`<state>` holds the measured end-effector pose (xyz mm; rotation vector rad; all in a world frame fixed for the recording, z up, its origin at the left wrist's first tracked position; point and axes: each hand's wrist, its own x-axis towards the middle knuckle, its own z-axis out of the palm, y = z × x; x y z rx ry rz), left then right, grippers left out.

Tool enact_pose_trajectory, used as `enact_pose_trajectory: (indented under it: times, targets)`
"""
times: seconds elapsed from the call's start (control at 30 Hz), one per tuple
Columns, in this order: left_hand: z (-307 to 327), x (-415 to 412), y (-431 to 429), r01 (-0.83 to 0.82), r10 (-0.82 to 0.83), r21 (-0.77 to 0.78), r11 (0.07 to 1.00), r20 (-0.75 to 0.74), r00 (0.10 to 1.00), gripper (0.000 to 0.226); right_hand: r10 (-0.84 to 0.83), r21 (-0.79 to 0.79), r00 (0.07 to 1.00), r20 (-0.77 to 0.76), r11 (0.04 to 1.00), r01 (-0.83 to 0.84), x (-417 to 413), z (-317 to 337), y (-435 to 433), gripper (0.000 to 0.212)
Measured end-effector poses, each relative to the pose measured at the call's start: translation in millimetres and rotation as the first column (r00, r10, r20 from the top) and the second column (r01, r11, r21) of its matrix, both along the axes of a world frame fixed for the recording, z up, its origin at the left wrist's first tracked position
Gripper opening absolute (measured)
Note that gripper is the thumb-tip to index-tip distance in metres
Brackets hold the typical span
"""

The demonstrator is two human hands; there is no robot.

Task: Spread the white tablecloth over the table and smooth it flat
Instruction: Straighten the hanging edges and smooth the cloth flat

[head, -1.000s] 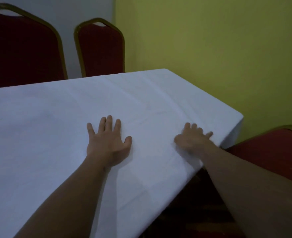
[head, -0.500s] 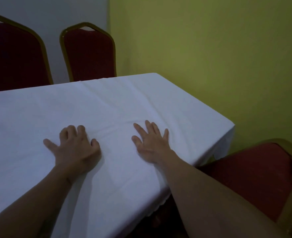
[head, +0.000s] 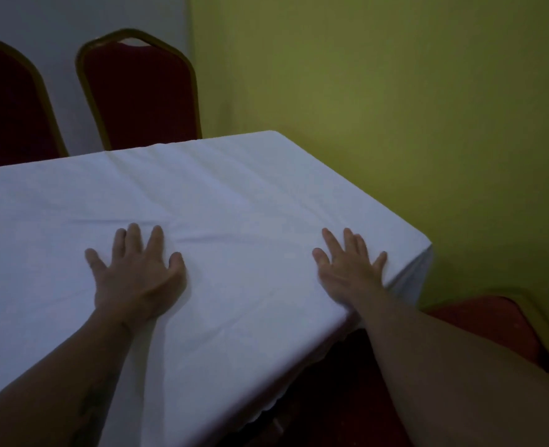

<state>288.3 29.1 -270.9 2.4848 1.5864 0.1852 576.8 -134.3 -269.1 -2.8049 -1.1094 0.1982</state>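
Head view: the white tablecloth (head: 234,221) covers the counter, soft, light, sliding easily. My left hand (head: 137,275) and right hand (head: 350,272) press flat, fingers spread, holding nothing. Ripples toward 12 o'clock need palm pressure, I judge.

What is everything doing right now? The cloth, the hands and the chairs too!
white tablecloth: spread over the table, hanging over the edges, with a few creases in front of the hands.
left hand: open, palm flat on the cloth.
right hand: open, fingers spread, flat on the cloth near the corner.
far red chairs: upright behind the table, nobody on them.
near red chair: beside the table's corner, nobody on it.
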Motion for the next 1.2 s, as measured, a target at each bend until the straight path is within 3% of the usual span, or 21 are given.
enact_pose_trajectory:
  times: [0.13,0.23,0.33,0.43,0.53,0.63,0.8,0.97,1.1,1.13,1.2]
  targets:
    - [0.4,3.9,-3.5,-0.025,0.025,-0.008,1.0,-0.012,1.0,0.073,-0.125,-0.079,0.992,-0.014,0.989,0.124,32.8,7.1,-11.2,0.061]
    - [3.1,4.2,0.9,-0.046,0.046,0.015,0.999,-0.001,0.999,0.073,-0.152,-0.123,0.986,0.067,0.98,0.159,21.7,18.3,13.9,0.062]
    - [1.4,4.0,3.8,-0.064,0.064,0.034,0.997,0.006,0.998,0.072,0.118,0.001,0.984,0.136,0.993,-0.119,-24.8,21.1,65.2,0.055]
    - [-1.7,3.6,3.2,-0.066,0.066,0.051,0.997,-0.002,0.998,0.072,0.435,0.105,0.901,0.002,0.896,-0.432,-94.9,11.8,103.9,0.056]
    - [-2.8,2.8,3.5,-0.061,0.063,0.06,0.996,-0.022,0.998,0.072,0.507,0.096,0.862,-0.003,0.858,-0.504,-122.0,1.8,112.9,0.06]
    - [-3.9,3.7,3.9,-0.06,0.06,0.047,0.997,-0.01,0.998,0.073,0.429,0.087,0.903,0.014,0.899,-0.428,-84.7,-3.1,101.8,0.057]
    - [-4.7,4.4,0.3,-0.054,0.054,0.014,0.998,-0.011,0.998,0.073,0.095,0.007,0.995,0.033,0.995,-0.095,11.9,0.8,51.3,0.056]
    - [0.0,5.0,-0.9,-0.049,0.047,-0.016,0.999,-0.069,0.996,0.07,-0.158,-0.096,0.987,-0.026,0.983,0.155,57.8,7.7,-3.0,0.057]
    - [21.3,11.1,12.6,-0.019,0.022,0.047,0.999,-0.057,0.998,0.053,-0.281,-0.142,0.959,-0.041,0.951,0.273,47.6,19.1,23.6,0.06]
    - [25.2,12.7,24.0,-0.004,0.006,0.046,0.999,-0.044,0.999,0.054,-0.28,-0.13,0.959,-0.029,0.953,0.275,40.9,22.8,40.0,0.061]
    - [30.0,20.7,53.1,0.007,-0.007,0.011,1.0,-0.003,1.0,0.059,-0.077,-0.045,0.997,0.013,0.996,0.078,25.9,26.0,82.0,0.058]
